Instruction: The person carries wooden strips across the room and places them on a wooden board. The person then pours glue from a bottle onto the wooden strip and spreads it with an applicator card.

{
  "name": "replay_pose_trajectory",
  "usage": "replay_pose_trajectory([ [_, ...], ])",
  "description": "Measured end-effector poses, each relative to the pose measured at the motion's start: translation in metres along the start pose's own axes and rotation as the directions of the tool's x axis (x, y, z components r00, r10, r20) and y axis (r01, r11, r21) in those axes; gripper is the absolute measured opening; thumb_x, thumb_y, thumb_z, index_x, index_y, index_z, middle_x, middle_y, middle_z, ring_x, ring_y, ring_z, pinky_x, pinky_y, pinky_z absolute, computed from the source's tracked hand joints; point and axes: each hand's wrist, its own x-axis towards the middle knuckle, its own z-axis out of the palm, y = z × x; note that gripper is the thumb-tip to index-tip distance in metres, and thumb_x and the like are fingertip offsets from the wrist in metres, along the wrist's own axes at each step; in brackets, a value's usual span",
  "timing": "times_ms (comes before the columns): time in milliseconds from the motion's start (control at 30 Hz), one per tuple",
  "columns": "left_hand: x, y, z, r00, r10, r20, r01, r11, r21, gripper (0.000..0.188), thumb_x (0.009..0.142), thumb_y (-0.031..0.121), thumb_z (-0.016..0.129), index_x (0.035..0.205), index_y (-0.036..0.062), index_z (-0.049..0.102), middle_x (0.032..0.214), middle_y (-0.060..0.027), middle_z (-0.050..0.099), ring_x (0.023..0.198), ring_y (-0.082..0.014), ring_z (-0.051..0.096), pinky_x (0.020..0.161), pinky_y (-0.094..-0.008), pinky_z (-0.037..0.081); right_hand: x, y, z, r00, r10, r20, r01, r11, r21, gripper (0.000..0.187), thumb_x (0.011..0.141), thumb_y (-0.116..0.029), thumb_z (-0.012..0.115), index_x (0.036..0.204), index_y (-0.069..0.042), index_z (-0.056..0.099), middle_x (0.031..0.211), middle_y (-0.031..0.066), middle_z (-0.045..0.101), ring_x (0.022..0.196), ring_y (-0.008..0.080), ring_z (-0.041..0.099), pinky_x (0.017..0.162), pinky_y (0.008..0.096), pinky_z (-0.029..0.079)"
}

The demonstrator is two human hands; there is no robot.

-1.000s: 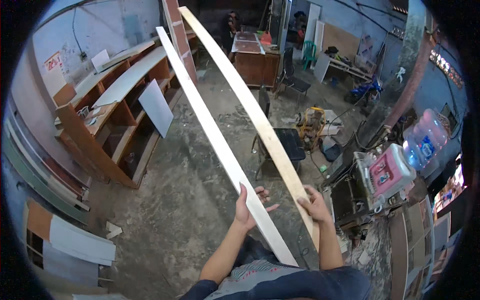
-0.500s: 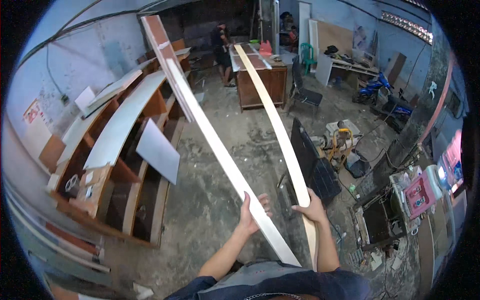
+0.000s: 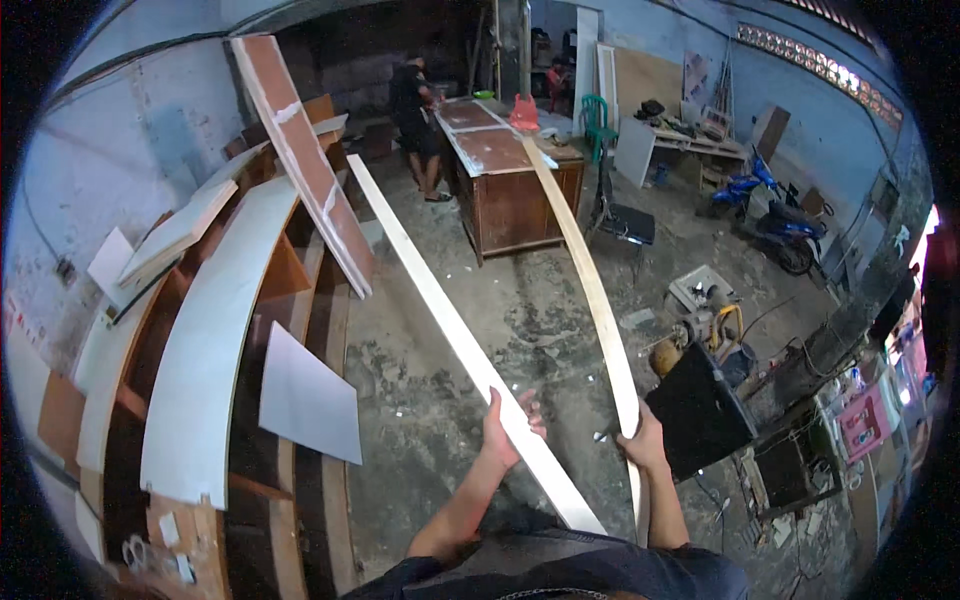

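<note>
My left hand (image 3: 499,438) grips a long, pale wooden plank (image 3: 435,290), with the thumb along one edge and the fingers showing past the other. The plank slants away from my body toward the far left. A second long plank (image 3: 598,290), yellower, is in my right hand (image 3: 646,440), whose fingers close round its edge. Its far end lies at the near edge of a brown wooden cabinet (image 3: 520,215). Both near ends reach back to my torso. The two planks are apart, spreading at their far ends.
Open shelving units (image 3: 205,350) stand at left, with a white panel (image 3: 310,405) and a tall brown-and-white board (image 3: 305,160) leaning there. Another person (image 3: 410,110) stands beside the cabinet. At right are a dark flat panel (image 3: 700,405), a black chair (image 3: 630,225) and a blue motorcycle (image 3: 770,215).
My view has shifted forward, so the cabinet and shelving look closer. Both planks stay in my hands. The left plank's far end now appears apart from the leaning board.
</note>
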Motion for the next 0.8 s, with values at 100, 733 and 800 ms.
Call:
replay_pose_trajectory([
  [100, 0.092, 0.147, 0.001, 1.000, -0.028, 0.011, 0.028, 0.999, 0.016, 0.076, 0.087, 0.073, 0.043, 0.117, 0.0036, 0.054, 0.086, -0.0051, 0.051, 0.069, -0.0170, 0.044, 0.062, -0.0317, 0.040, 0.115, -0.035, 0.081, 0.998, -0.008, -0.055, 0.004, 0.998, -0.068, 0.081, 0.060, -0.010, 0.078, 0.134, -0.001, 0.047, 0.115, 0.0223, 0.063, 0.108, 0.0362, 0.061, 0.093, 0.0393, 0.048],
  [733, 0.827, 0.857, 0.061, 0.999, -0.035, 0.020, 0.033, 0.996, 0.078, 0.110, 0.071, 0.089, 0.037, 0.143, 0.0052, 0.038, 0.090, -0.0052, 0.051, 0.068, -0.0166, 0.045, 0.065, -0.0349, 0.044, 1.076, -0.189, 0.528, 0.989, -0.009, -0.145, -0.019, 0.982, -0.186, 0.087, 0.063, -0.011, 0.077, 0.142, -0.009, 0.040, 0.108, 0.0211, 0.059, 0.101, 0.0399, 0.059, 0.087, 0.0448, 0.048],
  [800, 0.898, 0.924, 0.069, 0.999, -0.033, 0.035, 0.029, 0.995, 0.094, 0.108, 0.074, 0.089, 0.033, 0.141, 0.0055, 0.040, 0.089, -0.0038, 0.051, 0.067, -0.0163, 0.045, 0.064, -0.0348, 0.044, 1.178, -0.210, 0.567, 0.991, 0.038, -0.127, -0.064, 0.975, -0.214, 0.089, 0.063, -0.013, 0.078, 0.144, -0.011, 0.039, 0.103, 0.0202, 0.060, 0.100, 0.0406, 0.059, 0.086, 0.0459, 0.049],
])
